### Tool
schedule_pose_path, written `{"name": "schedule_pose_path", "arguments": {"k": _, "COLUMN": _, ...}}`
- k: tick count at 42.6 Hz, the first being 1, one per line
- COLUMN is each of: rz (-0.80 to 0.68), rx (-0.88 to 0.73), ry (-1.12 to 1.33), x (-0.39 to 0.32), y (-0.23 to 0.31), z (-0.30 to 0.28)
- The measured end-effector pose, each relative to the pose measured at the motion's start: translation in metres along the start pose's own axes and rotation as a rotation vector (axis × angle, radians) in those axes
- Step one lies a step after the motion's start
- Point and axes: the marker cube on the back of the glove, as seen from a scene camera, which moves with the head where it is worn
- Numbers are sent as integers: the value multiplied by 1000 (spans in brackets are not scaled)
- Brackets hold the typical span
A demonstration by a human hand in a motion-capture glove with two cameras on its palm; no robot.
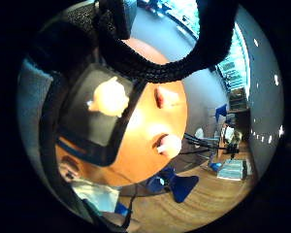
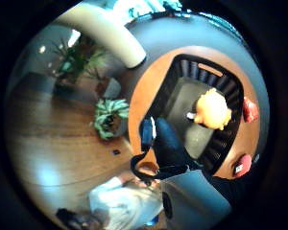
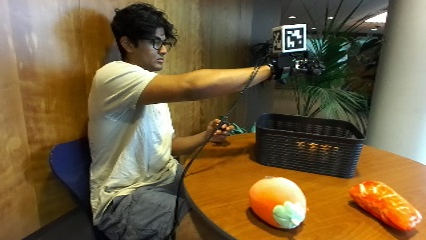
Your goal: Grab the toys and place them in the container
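Hovering high above the black woven basket (image 3: 309, 145), the gloved right hand (image 3: 287, 66), grip indiscernible, should next descend toward the round orange plush toy (image 3: 277, 201) on the round wooden table (image 3: 226, 185).

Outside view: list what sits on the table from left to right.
Bare left hand → black basket → round orange toy → long orange toy. The basket spans above both toys; its placement goes by its left edge.

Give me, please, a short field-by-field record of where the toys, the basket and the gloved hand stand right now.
basket: black basket on the round wooden table
in basket: one orange toy
on table: round orange toy; red-orange toy, both in front of the basket
right hand: gloved right hand raised above the basket, holding nothing visible
toys left: two
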Motion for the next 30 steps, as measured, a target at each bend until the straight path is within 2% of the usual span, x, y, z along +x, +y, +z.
{"name": "schedule_pose_path", "arguments": {"k": 14, "rz": -6, "rx": 2, "ry": -13, "x": 6, "y": 33, "z": -6}}
{"name": "schedule_pose_path", "arguments": {"k": 30, "rz": 71, "rx": -14, "ry": 1, "x": 59, "y": 122, "z": 21}}
